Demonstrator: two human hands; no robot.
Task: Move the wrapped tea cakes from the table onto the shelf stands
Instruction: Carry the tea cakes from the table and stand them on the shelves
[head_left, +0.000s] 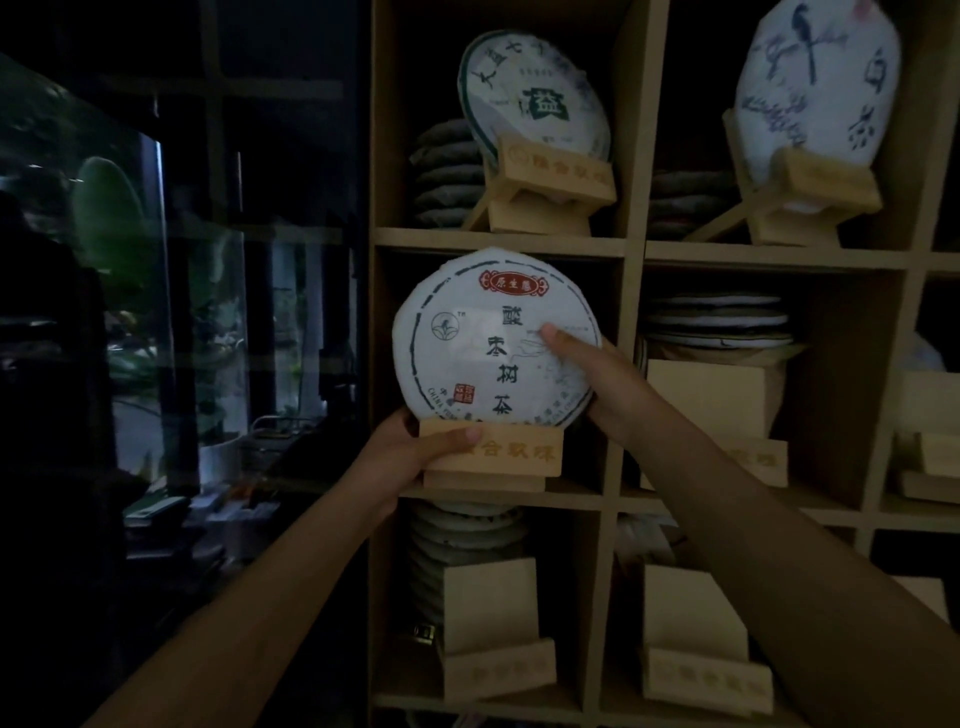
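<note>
Steadying the wooden stand (493, 454) by its front lip, the left hand (415, 452) grips it so it won't slide while the right hand (587, 374) pinches the wrapped tea cake (493, 338) at its edge, seating it upright in the middle-left shelf (498, 244) cubby; both hands are closed on their loads. Behind lie dim stacked cakes, the stand's rear hidden, no counter in view

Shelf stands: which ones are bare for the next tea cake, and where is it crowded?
Bare: the stand right of the hands, below stacked cakes, plus two bottom-row stands. Crowded: both top stands hold cakes; the middle-left stand, gripped by the left hand, carries the cake the right hand pinches.
</note>
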